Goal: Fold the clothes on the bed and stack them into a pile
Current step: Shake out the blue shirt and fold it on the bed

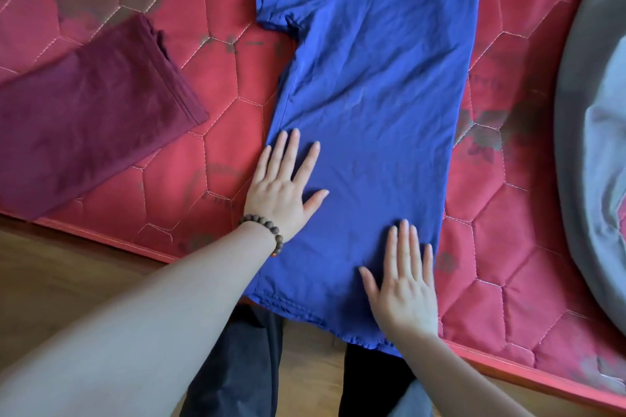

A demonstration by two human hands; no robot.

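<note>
Head view: your blue T-shirt (369,105) lies flat on the red quilted mattress (216,118) of the bed, hem hanging just over the near edge, right side already folded in so that edge runs straight; the short sleeve on the left is out flat. Your left hand (283,193) lies flat, palm down, fingers straight and spread, on the shirt's left edge — pinky side partly on the mattress. Beaded bracelet (264,230) on that wrist. Your right hand (404,291) is flat too, fingers straight & close together, pressing the shirt near the hem at its right edge. Neither grip pinches fabric. Folded maroon garment (88,112) sits well apart to the left. Grey garment (592,132) bunched at far right. Wood floor (67,267) below the bed edge.
</note>
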